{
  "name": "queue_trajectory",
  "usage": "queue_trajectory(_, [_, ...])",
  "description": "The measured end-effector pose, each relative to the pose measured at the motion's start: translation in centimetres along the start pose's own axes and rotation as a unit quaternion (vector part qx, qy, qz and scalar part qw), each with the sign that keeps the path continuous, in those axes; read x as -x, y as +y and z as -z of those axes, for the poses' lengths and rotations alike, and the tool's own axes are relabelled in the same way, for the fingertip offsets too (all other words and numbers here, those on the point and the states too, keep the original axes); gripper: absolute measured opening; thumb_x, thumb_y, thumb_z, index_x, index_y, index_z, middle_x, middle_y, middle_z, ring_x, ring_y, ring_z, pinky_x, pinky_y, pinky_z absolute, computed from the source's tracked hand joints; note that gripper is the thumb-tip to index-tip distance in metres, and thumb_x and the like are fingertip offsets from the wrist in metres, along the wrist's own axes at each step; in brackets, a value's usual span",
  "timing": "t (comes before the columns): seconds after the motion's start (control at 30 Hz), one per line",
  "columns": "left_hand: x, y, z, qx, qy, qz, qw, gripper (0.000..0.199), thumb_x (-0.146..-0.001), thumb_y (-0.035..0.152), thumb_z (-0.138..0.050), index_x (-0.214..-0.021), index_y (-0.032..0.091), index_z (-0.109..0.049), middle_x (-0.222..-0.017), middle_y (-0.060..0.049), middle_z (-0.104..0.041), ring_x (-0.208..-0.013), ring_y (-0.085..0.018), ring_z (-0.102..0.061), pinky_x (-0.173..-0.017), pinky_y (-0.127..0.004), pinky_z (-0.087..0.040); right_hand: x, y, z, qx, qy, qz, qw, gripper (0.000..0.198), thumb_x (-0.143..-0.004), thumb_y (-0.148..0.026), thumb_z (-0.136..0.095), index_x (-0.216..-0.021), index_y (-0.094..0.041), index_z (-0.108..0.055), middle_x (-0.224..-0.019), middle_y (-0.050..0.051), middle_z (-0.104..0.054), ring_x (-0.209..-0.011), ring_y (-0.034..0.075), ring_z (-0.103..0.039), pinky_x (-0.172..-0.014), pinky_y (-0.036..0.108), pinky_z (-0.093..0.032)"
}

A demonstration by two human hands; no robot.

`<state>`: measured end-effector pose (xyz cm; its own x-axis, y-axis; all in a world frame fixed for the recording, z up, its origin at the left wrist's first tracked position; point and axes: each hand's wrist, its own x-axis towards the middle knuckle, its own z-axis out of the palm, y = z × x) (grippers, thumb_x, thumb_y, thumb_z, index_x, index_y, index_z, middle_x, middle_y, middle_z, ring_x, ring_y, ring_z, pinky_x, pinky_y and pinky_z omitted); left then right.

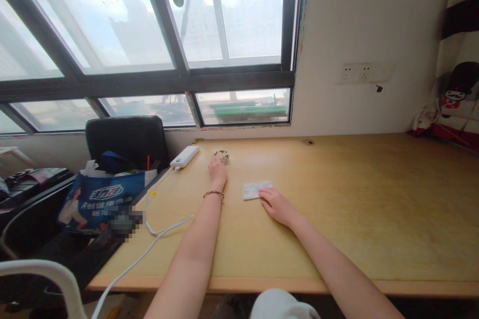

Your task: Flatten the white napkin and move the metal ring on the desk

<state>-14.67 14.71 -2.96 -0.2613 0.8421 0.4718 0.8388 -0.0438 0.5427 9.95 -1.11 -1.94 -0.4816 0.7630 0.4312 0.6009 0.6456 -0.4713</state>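
Stretched out toward the window, my left hand (217, 170) has its fingers closed at the near-left side of a small dark-and-light patterned loop (224, 157), which looks like a hair tie or bracelet. Another bracelet circles my left wrist. To the right and nearer me, my right hand (277, 206) grips the right end of a folded white tissue or cloth (251, 190) lying flat on the tabletop. Its fingertips rest on top of the tissue, and the thumb is on the near side. The two hands are apart.
A wooden desk (359, 219) spans the view. On its left lie a white power bank (184, 156) and a white cable (157, 236). Left of the desk, a blue bag (108, 194) sits on a black chair (127, 134). Behind are a window and wall sockets (355, 74).
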Motion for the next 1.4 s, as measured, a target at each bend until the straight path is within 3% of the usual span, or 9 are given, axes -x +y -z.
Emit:
queue_trajectory(0.13, [0.7, 1.7, 1.0, -0.033, 0.059, -0.007, 0.998, 0.044, -0.073, 0.012, -0.042, -0.117, 0.007, -0.04, -0.133, -0.021, -0.025, -0.122, -0.033, -0.021, -0.097, -0.05, -0.017, -0.1, -0.1, 0.1, -0.001, -0.006, -0.006, 1.0, 0.026, -0.08, -0.017, -0.043, -0.103, -0.017, -0.055, -0.108, 0.007, -0.055, -0.106, 0.017, -0.044, -0.094, 0.033, -0.032])
queue_trajectory(0.27, [2.3, 5.5, 2.1, -0.029, 0.058, -0.112, 0.992, 0.04, -0.076, 0.012, -0.039, -0.116, 0.01, -0.041, -0.132, -0.018, -0.028, -0.124, -0.031, -0.017, -0.099, -0.052, -0.013, -0.1, -0.2, 0.2, -0.004, -0.008, -0.004, 1.0, 0.026, -0.079, -0.016, -0.043, -0.102, -0.017, -0.055, -0.108, 0.008, -0.055, -0.106, 0.017, -0.044, -0.093, 0.033, -0.032])
queue_trajectory(0.43, [8.6, 10.6, 2.9, -0.028, -0.08, -0.294, 0.952, 0.033, -0.079, 0.011, -0.033, -0.11, 0.011, -0.046, -0.121, -0.015, -0.043, -0.121, -0.024, -0.029, -0.099, -0.041, -0.025, -0.1, 0.2, -0.2, 0.002, 0.003, 0.003, 1.0, 0.024, -0.078, -0.015, -0.045, -0.099, -0.016, -0.056, -0.104, 0.008, -0.056, -0.104, 0.018, -0.043, -0.093, 0.034, -0.033])
queue_trajectory(0.53, [13.5, 11.2, 3.5, -0.032, -0.187, -0.327, 0.926, 0.029, -0.08, 0.013, -0.033, -0.104, 0.014, -0.049, -0.11, -0.013, -0.052, -0.11, -0.02, -0.044, -0.092, -0.035, -0.035, -0.2, 0.3, -0.3, 0.002, -0.001, 0.0, 1.0, 0.023, -0.077, -0.013, -0.044, -0.096, -0.014, -0.057, -0.099, 0.009, -0.057, -0.101, 0.018, -0.044, -0.092, 0.035, -0.034])
queue_trajectory(0.67, [16.9, 9.0, 5.1, -0.039, -0.232, -0.315, 0.92, 0.038, -0.085, 0.027, -0.031, -0.118, 0.012, -0.04, -0.122, -0.016, -0.044, -0.115, -0.021, -0.039, -0.095, -0.037, -0.033, 0.1, -0.2, 0.1, 0.007, -0.005, 0.013, 1.0, 0.026, -0.078, -0.013, -0.043, -0.1, -0.014, -0.056, -0.105, 0.009, -0.056, -0.104, 0.018, -0.043, -0.093, 0.035, -0.033])
queue_trajectory(0.83, [16.6, 5.5, 8.1, -0.073, -0.29, -0.326, 0.897, 0.054, -0.083, 0.044, -0.032, -0.127, 0.013, -0.032, -0.133, -0.014, -0.03, -0.124, -0.022, -0.025, -0.101, -0.039, -0.024, 2.1, -2.0, 0.8, 0.021, -0.011, -0.034, 0.999, 0.03, -0.077, -0.015, -0.045, -0.105, -0.015, -0.055, -0.112, 0.01, -0.053, -0.109, 0.02, -0.042, -0.096, 0.038, -0.031])
queue_trajectory(1.07, [16.1, 0.3, 13.7, -0.115, -0.3, -0.286, 0.903, 0.047, -0.082, 0.04, -0.037, -0.126, 0.024, -0.035, -0.136, -0.008, -0.027, -0.125, -0.023, -0.023, -0.101, -0.041, -0.022, 11.1, -8.2, 1.8, -0.089, 0.009, -0.128, 0.988, 0.034, -0.082, -0.026, -0.041, -0.114, -0.021, -0.05, -0.127, 0.005, -0.042, -0.121, 0.021, -0.032, -0.1, 0.041, -0.029])
queue_trajectory(1.27, [15.5, -4.2, 17.2, -0.144, -0.287, -0.258, 0.911, 0.042, -0.082, 0.038, -0.036, -0.122, 0.026, -0.043, -0.134, -0.006, -0.032, -0.123, -0.022, -0.028, -0.1, -0.038, -0.024, 16.6, -10.6, -0.6, -0.156, -0.025, 0.0, 0.987, 0.037, -0.08, -0.036, -0.044, -0.117, -0.037, -0.045, -0.115, 0.0, -0.053, -0.107, 0.021, -0.049, -0.09, 0.036, -0.043])
queue_trajectory(1.4, [14.8, -5.8, 18.3, -0.157, -0.263, -0.252, 0.918, 0.039, -0.082, 0.035, -0.035, -0.118, 0.026, -0.047, -0.133, -0.004, -0.033, -0.121, -0.021, -0.031, -0.099, -0.035, -0.028, 18.6, -10.1, -2.6, -0.144, 0.02, -0.05, 0.988, 0.046, -0.076, -0.05, -0.045, -0.12, -0.042, -0.04, -0.116, -0.001, -0.052, -0.107, 0.025, -0.048, -0.088, 0.04, -0.043])
